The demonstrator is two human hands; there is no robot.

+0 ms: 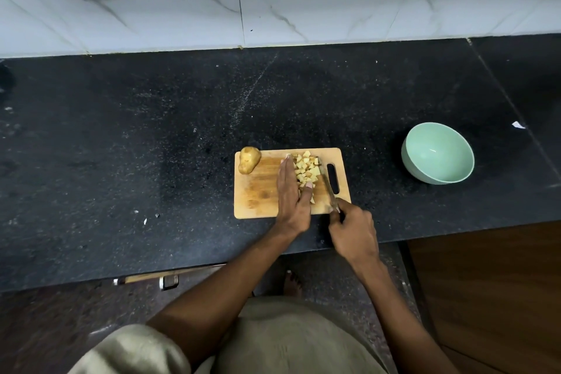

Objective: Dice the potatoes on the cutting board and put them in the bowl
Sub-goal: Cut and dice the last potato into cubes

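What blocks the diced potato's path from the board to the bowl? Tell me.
Nothing visible does. The diced potato sits on the cutting board; only bare black counter lies between the board's handle end and the empty green bowl to its right.

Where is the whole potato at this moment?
In the head view, the whole potato lies at the far left corner of the cutting board, left of the diced potato pieces and the left hand.

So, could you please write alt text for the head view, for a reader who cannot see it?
On a board, the left hand presses flat against diced potato while the right hand holds a knife beside it. A whole potato sits at the board's corner; an empty bowl stands to the right.
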